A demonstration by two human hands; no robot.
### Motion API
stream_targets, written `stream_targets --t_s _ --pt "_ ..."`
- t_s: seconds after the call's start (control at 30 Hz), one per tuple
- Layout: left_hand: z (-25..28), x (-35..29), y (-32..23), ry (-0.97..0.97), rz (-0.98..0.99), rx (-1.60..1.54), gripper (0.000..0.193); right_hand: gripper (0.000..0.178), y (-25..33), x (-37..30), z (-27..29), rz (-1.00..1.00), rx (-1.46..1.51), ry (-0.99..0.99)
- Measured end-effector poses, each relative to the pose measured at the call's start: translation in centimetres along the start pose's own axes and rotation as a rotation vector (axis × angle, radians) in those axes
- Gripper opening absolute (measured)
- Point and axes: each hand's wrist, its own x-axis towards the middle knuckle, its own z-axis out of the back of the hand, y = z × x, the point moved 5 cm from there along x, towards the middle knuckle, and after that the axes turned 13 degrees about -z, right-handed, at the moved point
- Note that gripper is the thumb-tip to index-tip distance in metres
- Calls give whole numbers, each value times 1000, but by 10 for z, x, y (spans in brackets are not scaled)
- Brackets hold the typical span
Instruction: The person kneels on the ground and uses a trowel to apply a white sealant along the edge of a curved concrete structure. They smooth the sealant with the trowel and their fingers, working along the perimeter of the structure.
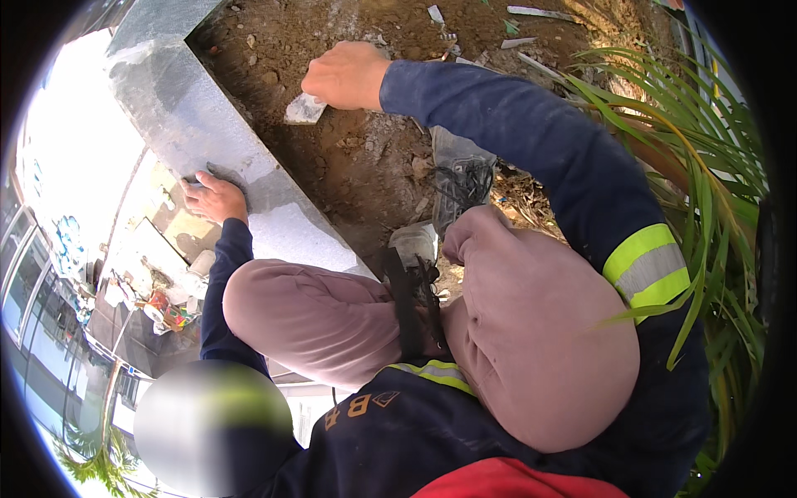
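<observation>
My left hand (217, 197) rests on the grey stone ledge (290, 226), its fingers spread near the outer edge and holding nothing. Beyond the ledge, over brown soil (332, 158), my right hand (349, 76) is closed, palm down. From under its fingers juts a pale, flat, angular fragment (305, 109), like a piece of broken tile or stone. Its gripped end is hidden by the hand. The fragment is low over the soil, close to the ledge's inner side; whether it touches the ground I cannot tell.
Palm fronds (706, 174) crowd the right side. A shoe (461, 187) is planted in the soil below my bent knees. Pale strips and shards (519, 42) litter the far soil. Left of the ledge, at a lower level, lies mixed rubbish (162, 307).
</observation>
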Motion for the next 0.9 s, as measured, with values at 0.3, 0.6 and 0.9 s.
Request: stream_targets --t_s 0.3,0.6,0.9 --pt "9 0 -2 -6 23 1 67 24 -10 -82 1 98 -109 217" --pt "5 -1 -4 -21 13 -48 65 32 -49 19 41 93 -335 165" --pt "11 -3 6 -8 27 -69 66 19 -35 83 70 -75 -290 -4"
